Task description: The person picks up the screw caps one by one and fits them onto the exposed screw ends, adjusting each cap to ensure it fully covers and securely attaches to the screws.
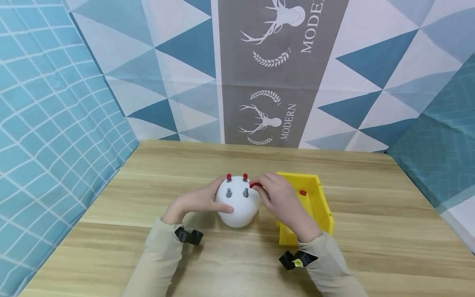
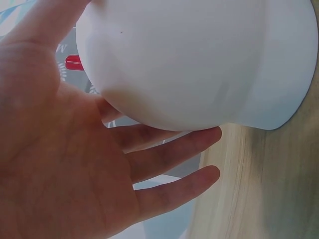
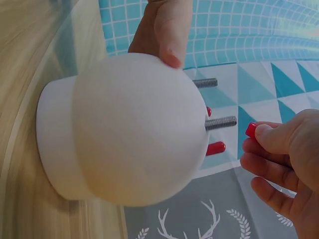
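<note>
A white ball-shaped body (image 1: 239, 212) on a short round base stands on the table. Two bare threaded studs (image 3: 222, 123) stick out of its top; behind them are two studs covered by red caps (image 1: 245, 177). My left hand (image 1: 200, 201) holds the ball from the left, thumb across its front and fingers along the far side, some of them spread off the surface in the left wrist view. Between thumb and index finger my right hand (image 1: 280, 200) pinches a small red cap (image 3: 251, 130), a short gap from the tip of the nearer bare stud.
A yellow bin (image 1: 328, 206) stands right of the ball, partly under my right forearm. Inside it lies a loose red cap (image 1: 303, 192). The wooden table (image 1: 375, 198) ends at a patterned cloth backdrop (image 1: 193, 107), with a blue tiled-pattern cloth at the left.
</note>
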A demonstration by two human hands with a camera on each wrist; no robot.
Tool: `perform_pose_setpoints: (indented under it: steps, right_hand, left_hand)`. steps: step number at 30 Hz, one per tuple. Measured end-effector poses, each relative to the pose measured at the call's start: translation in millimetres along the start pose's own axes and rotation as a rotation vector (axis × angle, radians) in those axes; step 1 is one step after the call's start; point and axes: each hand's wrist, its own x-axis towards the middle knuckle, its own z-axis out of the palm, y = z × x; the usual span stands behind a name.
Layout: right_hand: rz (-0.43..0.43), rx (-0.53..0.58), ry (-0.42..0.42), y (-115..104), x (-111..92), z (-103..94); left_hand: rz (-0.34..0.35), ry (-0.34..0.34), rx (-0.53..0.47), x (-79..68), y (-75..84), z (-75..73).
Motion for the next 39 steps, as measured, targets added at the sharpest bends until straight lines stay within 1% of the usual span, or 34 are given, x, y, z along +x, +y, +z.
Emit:
perform_pose_setpoints:
  steps: [4, 10, 13, 19, 29, 35, 39]
  right_hand:
    - [-0.003, 0.003, 0.002, -5, 3, 4.5]
    - [-0.014, -0.015, -0.014, -11, 7, 10.9]
    - [-0.028, -0.025, -0.004, -13, 9, 13.5]
    - [-0.045, -0.033, 0.008, -14, 13, 18.6]
    - [-0.043, 0.011, 0.006, -16, 17, 27.3]
    - [-0.035, 0.049, -0.010, -17, 18, 31.5]
    - [-0.019, 0.054, -0.024, -18, 19, 31.4]
  left_hand:
    - [-0.010, 0.016, 0.002, -2.0, -2.2, 0.2]
    - [-0.028, 0.014, -0.010, -5.5, -4.6, 2.5]
    - [-0.034, 0.018, 0.001, -6.2, -4.6, 2.7]
    - [-0.023, 0.020, 0.008, -5.6, -3.4, 1.5]
    - [0.023, 0.015, -0.003, -3.9, -2.4, 1.4]
    - [0.011, 0.010, -0.008, -3.3, -2.9, 1.2]
    - [0.004, 0.008, -0.007, -3.1, -3.0, 1.2]
